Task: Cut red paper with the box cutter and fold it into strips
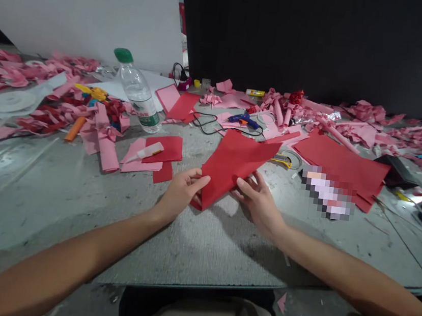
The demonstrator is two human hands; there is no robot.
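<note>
A folded sheet of red paper (233,163) is held up over the grey table, tilted, between both hands. My left hand (187,188) pinches its lower left edge, thumb on top and fingers partly hidden behind. My right hand (257,199) grips the lower right edge, with the thumb on the front face. Left of my left hand lie small red cards (169,149) and pink cards, with a white glue tube (145,152) on them. Behind the held sheet is a blue glue gun (244,120); a yellow cutter (282,160) lies to its right.
A water bottle (141,98) with a green cap stands at the back left. Pink paper scraps (370,113) spread along the back. To the right are stacked red sheets (343,161), a blurred-out flat object (325,193) and a black box (397,171). The table's front edge (187,287) is near me.
</note>
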